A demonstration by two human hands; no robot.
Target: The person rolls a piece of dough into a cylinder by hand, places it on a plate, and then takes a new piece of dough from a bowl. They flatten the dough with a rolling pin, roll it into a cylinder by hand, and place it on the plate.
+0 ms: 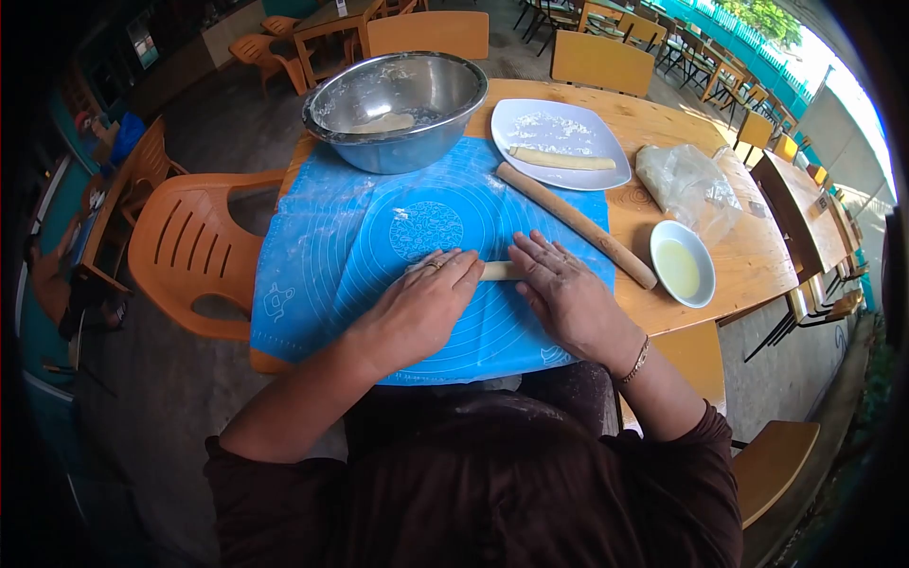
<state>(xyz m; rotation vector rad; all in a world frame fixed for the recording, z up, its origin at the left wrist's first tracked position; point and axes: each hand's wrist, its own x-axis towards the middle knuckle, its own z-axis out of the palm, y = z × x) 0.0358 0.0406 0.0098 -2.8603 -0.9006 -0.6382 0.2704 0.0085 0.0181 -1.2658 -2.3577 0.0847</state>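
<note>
A thin roll of dough [498, 271] lies on the blue silicone mat [317, 317], its pale middle showing in the gap between my hands. My left hand [431, 298] rests flat over the roll's left part, fingers stretched out and close together. Over the right part lies my right hand [566, 301], palm down, fingers extended. Both ends of the roll are mostly hidden beneath my hands. A wooden rolling pin [578, 225] lies slantwise to the right, across the mat's edge. Behind it, another dough roll [562, 159] sits on a floured white plate [606, 128].
At the back left stands a steel bowl [398, 150] with dough inside. A plastic bag [682, 185] and a small bowl of yellowish liquid [680, 265] are on the wooden table [748, 260] at right. An orange chair [204, 246] adjoins the left side.
</note>
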